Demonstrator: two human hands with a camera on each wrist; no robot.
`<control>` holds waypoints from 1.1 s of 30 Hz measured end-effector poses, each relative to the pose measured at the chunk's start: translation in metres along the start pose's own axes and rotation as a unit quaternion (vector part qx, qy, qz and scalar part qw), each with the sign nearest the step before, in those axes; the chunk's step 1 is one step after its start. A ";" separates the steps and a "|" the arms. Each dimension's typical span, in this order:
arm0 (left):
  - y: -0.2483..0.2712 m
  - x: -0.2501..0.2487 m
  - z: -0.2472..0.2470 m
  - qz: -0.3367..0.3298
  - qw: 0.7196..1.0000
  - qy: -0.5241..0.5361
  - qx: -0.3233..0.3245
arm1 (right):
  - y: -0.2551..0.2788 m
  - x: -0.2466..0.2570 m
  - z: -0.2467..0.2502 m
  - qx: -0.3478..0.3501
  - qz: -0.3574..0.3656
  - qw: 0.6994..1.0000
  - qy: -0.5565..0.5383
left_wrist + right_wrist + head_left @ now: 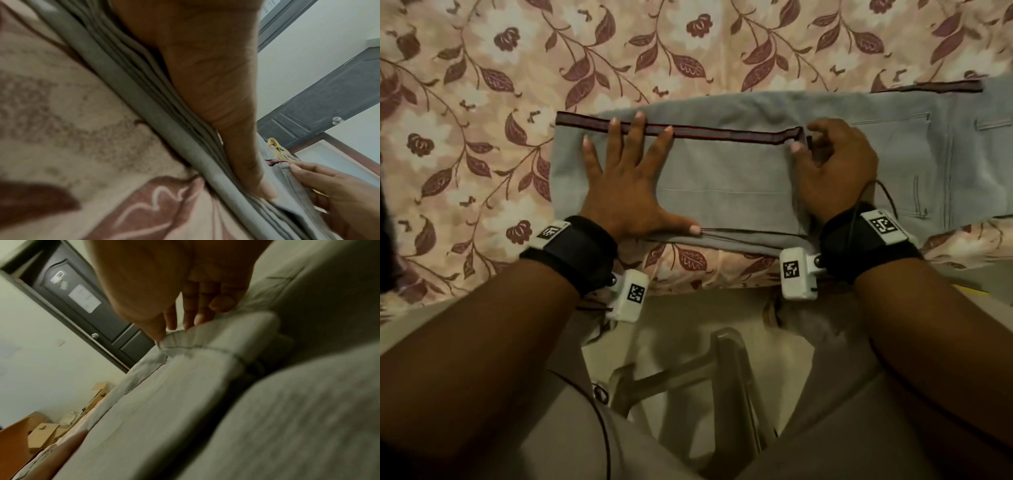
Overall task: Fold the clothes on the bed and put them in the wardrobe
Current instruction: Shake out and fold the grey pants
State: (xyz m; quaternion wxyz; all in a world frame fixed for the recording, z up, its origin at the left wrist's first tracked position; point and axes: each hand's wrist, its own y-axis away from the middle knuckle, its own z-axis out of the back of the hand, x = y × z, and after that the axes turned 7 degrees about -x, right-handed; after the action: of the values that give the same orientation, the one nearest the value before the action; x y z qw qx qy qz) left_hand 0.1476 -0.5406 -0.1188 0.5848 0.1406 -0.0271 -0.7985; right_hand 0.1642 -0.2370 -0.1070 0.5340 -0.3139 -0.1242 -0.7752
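Note:
Grey trousers (729,171) with a dark red-striped side band (722,132) lie partly folded near the bed's front edge, their upper part with pockets (928,164) stretching to the right. My left hand (630,178) lies flat with spread fingers on the folded part, thumb at its near edge. My right hand (828,164) pinches the folded end of the trousers at the band's right end. In the left wrist view my left thumb (242,146) presses the layered grey cloth (144,105). In the right wrist view my right fingertips (191,322) pinch the cloth's edge (205,340).
The bedsheet (551,61) is pink with maroon leaves and flowers. A pale plastic stool (688,370) stands on the floor under my arms. A dark door (82,305) and cardboard boxes (45,434) show in the right wrist view.

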 end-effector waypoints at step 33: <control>-0.003 0.002 0.000 0.038 0.996 0.026 -0.070 | -0.020 0.027 0.012 0.070 -0.116 0.983 -0.123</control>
State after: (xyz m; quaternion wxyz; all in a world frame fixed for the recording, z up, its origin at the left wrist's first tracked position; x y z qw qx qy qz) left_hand 0.1441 -0.5420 -0.1194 0.6237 0.1193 0.0388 -0.7715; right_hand 0.1441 -0.2432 -0.0780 0.4419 -0.3523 -0.2786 -0.7765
